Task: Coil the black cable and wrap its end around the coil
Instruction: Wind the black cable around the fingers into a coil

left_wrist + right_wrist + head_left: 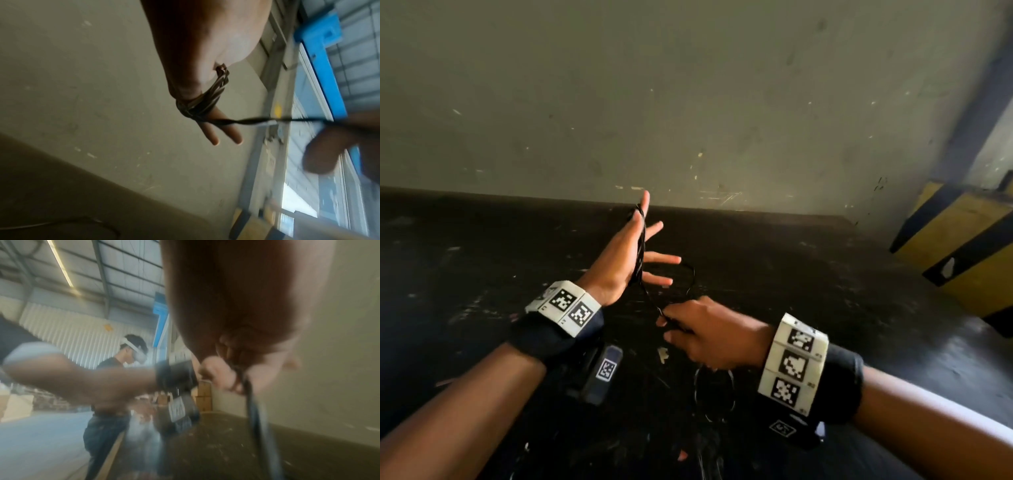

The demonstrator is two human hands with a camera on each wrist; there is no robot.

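Right grip [690, 327] pinches one black cable [641, 246] coiled round left hand [626, 257].

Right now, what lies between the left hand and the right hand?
Only a stretch of the black cable, running from the coil on the left hand to the right hand; clearest in left wrist view.

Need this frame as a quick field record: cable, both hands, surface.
cable: black cable, several turns looped around the spread left hand
left hand: left hand raised, fingers straight and splayed
right hand: right hand pinches the free strand below the coil
strand: runs from the coil to the right hand
surface: dark table beneath
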